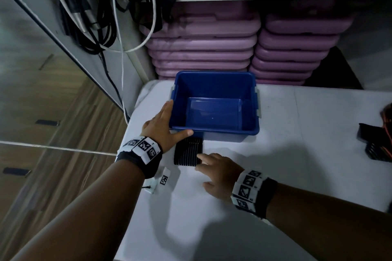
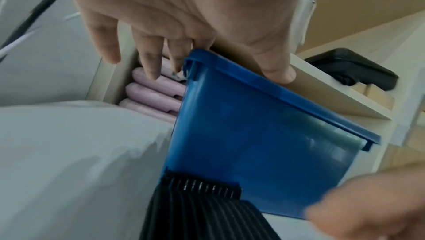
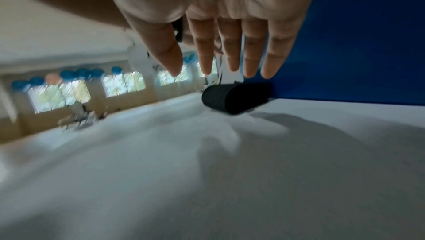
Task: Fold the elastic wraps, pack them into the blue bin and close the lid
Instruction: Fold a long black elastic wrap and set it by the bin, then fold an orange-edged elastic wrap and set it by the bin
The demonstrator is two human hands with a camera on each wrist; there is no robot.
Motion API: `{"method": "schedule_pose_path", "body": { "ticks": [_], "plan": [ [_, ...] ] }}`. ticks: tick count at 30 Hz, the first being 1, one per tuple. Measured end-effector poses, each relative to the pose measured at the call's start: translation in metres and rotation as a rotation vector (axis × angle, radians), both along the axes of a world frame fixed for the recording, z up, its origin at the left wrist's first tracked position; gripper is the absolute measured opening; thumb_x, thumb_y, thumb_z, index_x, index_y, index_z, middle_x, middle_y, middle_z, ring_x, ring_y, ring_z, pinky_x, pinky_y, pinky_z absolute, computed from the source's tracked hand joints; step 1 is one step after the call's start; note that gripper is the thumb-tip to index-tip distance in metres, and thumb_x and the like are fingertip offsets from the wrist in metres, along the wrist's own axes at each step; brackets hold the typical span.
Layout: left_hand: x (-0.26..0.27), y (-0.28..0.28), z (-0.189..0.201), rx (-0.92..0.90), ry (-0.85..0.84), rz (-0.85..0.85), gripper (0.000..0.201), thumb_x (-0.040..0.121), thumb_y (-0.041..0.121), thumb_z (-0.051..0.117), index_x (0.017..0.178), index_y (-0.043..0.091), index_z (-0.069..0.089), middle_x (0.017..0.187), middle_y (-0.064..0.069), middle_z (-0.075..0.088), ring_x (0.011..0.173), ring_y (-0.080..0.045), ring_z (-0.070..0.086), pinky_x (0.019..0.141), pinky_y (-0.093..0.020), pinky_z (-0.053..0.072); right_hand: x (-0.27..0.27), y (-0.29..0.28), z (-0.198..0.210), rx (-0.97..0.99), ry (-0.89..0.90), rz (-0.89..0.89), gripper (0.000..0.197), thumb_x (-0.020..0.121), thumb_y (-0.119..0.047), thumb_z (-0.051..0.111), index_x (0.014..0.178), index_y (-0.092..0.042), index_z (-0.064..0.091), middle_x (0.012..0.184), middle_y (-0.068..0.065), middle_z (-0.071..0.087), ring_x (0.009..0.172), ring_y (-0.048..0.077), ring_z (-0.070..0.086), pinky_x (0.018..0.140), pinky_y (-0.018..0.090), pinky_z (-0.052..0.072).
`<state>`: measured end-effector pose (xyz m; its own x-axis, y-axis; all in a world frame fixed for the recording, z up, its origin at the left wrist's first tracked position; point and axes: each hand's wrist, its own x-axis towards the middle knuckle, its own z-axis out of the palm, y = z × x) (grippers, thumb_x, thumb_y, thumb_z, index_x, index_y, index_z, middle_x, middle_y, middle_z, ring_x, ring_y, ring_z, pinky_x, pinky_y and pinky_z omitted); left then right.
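**Folded wrap waits at the bin's near wall, both hands close in**

The right hand's fingers (image 3: 232, 49) are straight and a little spread, holding nothing; their tips hover just at the near end of the folded black wrap (image 1: 188, 151). The right hand (image 1: 218, 174) sits low over the desk (image 1: 297, 176), and whether the tips actually touch the fabric cannot be told. The left hand (image 1: 161, 124) grips the near left corner of the blue bin (image 1: 214, 99), thumb laid along the front rim, the other fingers curled down around the corner.

The wrap lies on the desk, pressed against the bin's near wall, towards the desk's left edge. The bin is bare inside and no lid is in view. More dark wraps (image 1: 375, 144) lie in a heap at the desk's right edge, still to be folded.

The wrap is ribbed elastic cloth: likely light, soft and springy, so the fold may open if lifted by one layer. A sound hold would pinch the whole stack across its short sides, thumb under and fingers over, keeping the layers squeezed until it rests on the bin floor
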<state>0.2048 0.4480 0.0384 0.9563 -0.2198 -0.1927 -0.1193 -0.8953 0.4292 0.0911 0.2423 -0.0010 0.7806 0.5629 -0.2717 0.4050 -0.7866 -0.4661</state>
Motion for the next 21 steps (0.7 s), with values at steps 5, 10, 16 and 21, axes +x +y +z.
{"method": "schedule_pose_path", "body": {
  "ticks": [5, 10, 16, 21],
  "plan": [
    [-0.035, -0.037, 0.015, 0.071, -0.234, -0.062, 0.098, 0.075, 0.063, 0.066, 0.152, 0.028, 0.019, 0.159, -0.005, 0.023, 0.141, -0.027, 0.030, 0.113, -0.049, 0.030, -0.027, -0.081, 0.017, 0.054, 0.112, -0.277, 0.046, 0.087, -0.042, 0.045, 0.129, -0.025, 0.055, 0.133, -0.006, 0.054, 0.123, 0.015, 0.049, 0.105, 0.030, 0.038],
    [-0.091, -0.115, 0.009, 0.032, -0.190, -0.313, 0.064, 0.074, 0.061, 0.056, 0.128, 0.027, 0.060, 0.144, -0.005, 0.048, 0.124, -0.030, 0.051, 0.101, -0.051, 0.045, -0.066, -0.203, 0.021, 0.007, 0.140, -0.518, 0.034, 0.087, -0.038, 0.054, 0.116, -0.023, 0.062, 0.114, -0.005, 0.064, 0.106, 0.016, 0.061, 0.092, 0.028, 0.047],
    [-0.142, -0.244, 0.006, -0.003, -0.155, -0.469, 0.050, 0.071, 0.054, 0.052, 0.109, 0.027, 0.071, 0.121, -0.002, 0.066, 0.103, -0.025, 0.067, 0.086, -0.044, 0.052, -0.119, -0.339, 0.029, -0.085, 0.191, -0.685, 0.020, 0.085, -0.030, 0.057, 0.103, -0.029, 0.064, 0.103, -0.012, 0.065, 0.099, 0.011, 0.061, 0.084, 0.023, 0.044],
    [-0.179, -0.352, -0.005, -0.087, 0.066, -0.544, 0.055, 0.076, 0.060, 0.042, 0.120, 0.036, 0.064, 0.122, 0.014, 0.063, 0.108, -0.009, 0.062, 0.096, -0.015, 0.040, -0.150, -0.423, 0.024, -0.186, 0.148, -0.714, 0.010, 0.080, -0.039, 0.049, 0.085, -0.031, 0.053, 0.088, -0.014, 0.051, 0.093, 0.016, 0.060, 0.080, 0.033, 0.050]
  ]
}}
